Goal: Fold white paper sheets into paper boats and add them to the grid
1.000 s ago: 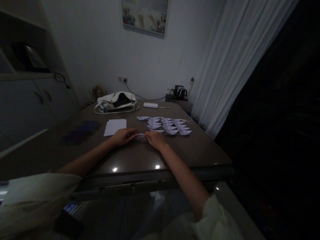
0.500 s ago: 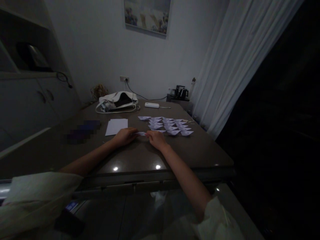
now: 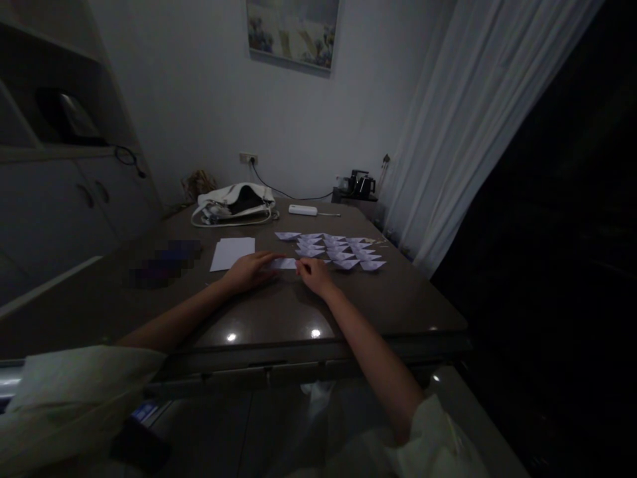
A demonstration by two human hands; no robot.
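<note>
One narrow paper strip bridges left hand and right hand.

No legible text, labels, or numbers

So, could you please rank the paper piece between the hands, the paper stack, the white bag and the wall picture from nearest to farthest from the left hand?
From the left hand:
1. Paper piece, at its fingers
2. Paper stack, just beyond it
3. White bag, far part of table
4. Wall picture, high behind
</note>
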